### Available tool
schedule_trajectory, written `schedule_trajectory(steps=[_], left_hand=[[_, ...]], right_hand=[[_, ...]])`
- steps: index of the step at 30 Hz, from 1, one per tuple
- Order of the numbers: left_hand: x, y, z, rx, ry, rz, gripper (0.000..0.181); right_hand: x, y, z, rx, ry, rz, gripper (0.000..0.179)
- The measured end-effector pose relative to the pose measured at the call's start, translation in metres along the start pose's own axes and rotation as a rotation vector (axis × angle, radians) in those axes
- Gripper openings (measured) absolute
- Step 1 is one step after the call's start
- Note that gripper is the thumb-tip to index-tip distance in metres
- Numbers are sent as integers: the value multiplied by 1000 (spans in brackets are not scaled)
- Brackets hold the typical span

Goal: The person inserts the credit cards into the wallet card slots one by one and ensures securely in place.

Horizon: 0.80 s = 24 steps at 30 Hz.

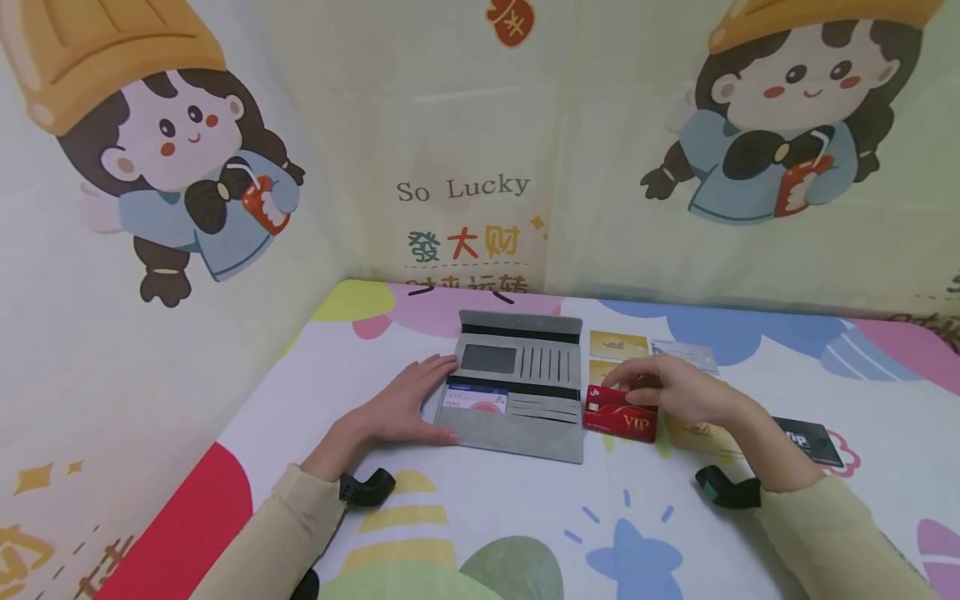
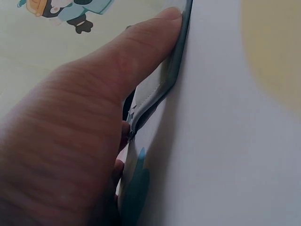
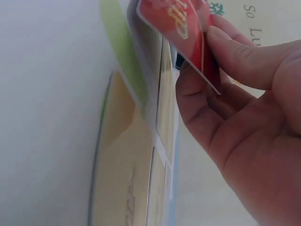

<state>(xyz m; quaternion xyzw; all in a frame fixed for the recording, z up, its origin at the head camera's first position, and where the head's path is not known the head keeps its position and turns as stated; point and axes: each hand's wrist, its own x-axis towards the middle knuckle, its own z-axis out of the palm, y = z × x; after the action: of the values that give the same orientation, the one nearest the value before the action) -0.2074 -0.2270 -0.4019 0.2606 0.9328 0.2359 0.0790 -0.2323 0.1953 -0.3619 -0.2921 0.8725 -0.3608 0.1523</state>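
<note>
A grey wallet (image 1: 517,437) lies unfolded on the table, showing card slots and a dark window pocket. One white and blue card (image 1: 477,400) sits in its lower left pocket. My left hand (image 1: 401,404) rests at the wallet's left edge, its thumb on the lower corner, also seen close up in the left wrist view. Between thumb and fingers, my right hand (image 1: 686,390) pinches a red VIP card (image 1: 621,414) just right of the wallet. The right wrist view shows that red card (image 3: 181,28) raised and tilted above the table.
Gold cards (image 1: 618,344) lie right of the wallet, one more gold card (image 1: 701,437) under my right wrist. A silvery blue card (image 1: 686,356) is behind my right hand, and a black VIP card (image 1: 810,440) lies farther right. A patterned backdrop (image 1: 465,125) rises behind the table.
</note>
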Motion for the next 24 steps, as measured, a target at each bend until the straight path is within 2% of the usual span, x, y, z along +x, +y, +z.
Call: schedule_trajectory(steps=[12, 21, 24], left_hand=[[-4, 2, 0, -2, 5, 4, 107], [-2, 1, 2, 2, 13, 14, 107], [-1, 0, 3, 13, 22, 34, 106]], right_hand=[[20, -6, 7, 10, 79, -41, 27], [45, -18, 21, 25, 72, -116, 25], [52, -24, 25, 18, 70, -108, 25]])
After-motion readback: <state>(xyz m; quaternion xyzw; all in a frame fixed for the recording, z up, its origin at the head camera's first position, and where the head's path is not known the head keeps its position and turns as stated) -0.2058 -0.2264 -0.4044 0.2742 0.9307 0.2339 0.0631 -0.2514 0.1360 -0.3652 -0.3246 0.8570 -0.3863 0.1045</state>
